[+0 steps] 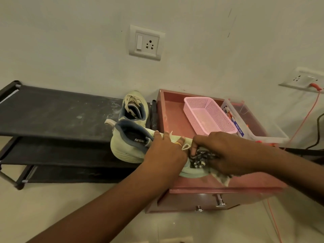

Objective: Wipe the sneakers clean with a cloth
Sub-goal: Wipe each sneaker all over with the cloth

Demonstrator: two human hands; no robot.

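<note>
A pale cream sneaker with a blue lining (128,146) lies on its side across the gap between the black rack and the pink cabinet. My left hand (164,151) grips it over the laces at mid-shoe. My right hand (226,153) holds a dark patterned cloth (201,159) bunched against the sneaker's toe end, and a pale corner of the cloth hangs below the hand. The second sneaker (134,107) stands upright on the rack's top shelf, behind the first.
The black shoe rack (52,113) fills the left, with lower shelves beneath. The pink cabinet top (171,111) carries a pink mesh basket (208,114) and a clear plastic box (259,127). Drawer knobs (219,200) face me. An orange cable (306,116) runs from a wall socket at right.
</note>
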